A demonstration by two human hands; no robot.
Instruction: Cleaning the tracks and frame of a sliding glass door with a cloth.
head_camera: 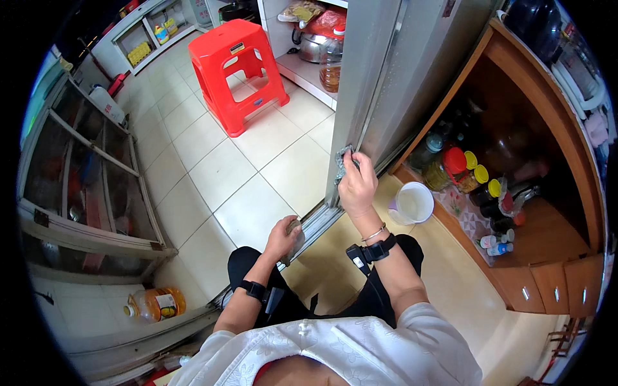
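My right hand point(358, 186) grips a crumpled grey-green scouring pad or cloth point(341, 164) and holds it against the edge of a grey metal door frame point(359, 111). Lower and to the left, my left hand point(282, 239) is closed around a brownish-grey cloth point(297, 241), just above the metal sliding-door track point(314, 224). A white plastic cup or small bucket point(415, 202) stands on the floor to the right of my right wrist. Its inside looks pale, and its contents cannot be told.
A red plastic stool point(234, 72) stands on the tiles beyond the track. At right, an open wooden cabinet point(545, 246) holds jars and bottles. A glass-fronted cabinet point(91, 149) is at left, with an oil bottle point(157, 305) lying below it.
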